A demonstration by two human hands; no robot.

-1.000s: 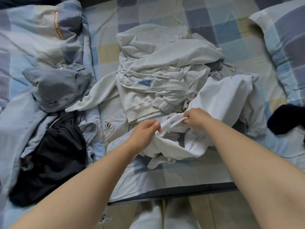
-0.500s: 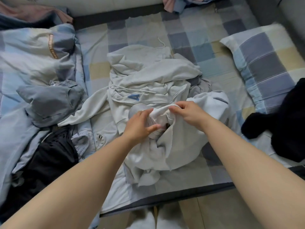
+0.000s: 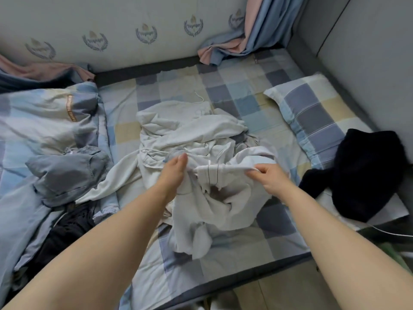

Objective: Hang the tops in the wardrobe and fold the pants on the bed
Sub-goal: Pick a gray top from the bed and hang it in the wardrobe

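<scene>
Emblem-patterned wall (image 3: 120,25), grey padded headboard (image 3: 366,52), beige floor (image 3: 288,294).

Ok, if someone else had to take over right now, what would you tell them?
Left hand grips one side of the white garment; right hand pinches its other edge, stretching it out over the bed.
The cream hoodie lies crumpled just behind. Grey denim piece and black clothing sit to the left, a dark garment to the right by the pillow.
Done: nothing folded or hung that shows here.
Left: sort out the white garment, then everything else. The wardrobe is out of view.
</scene>
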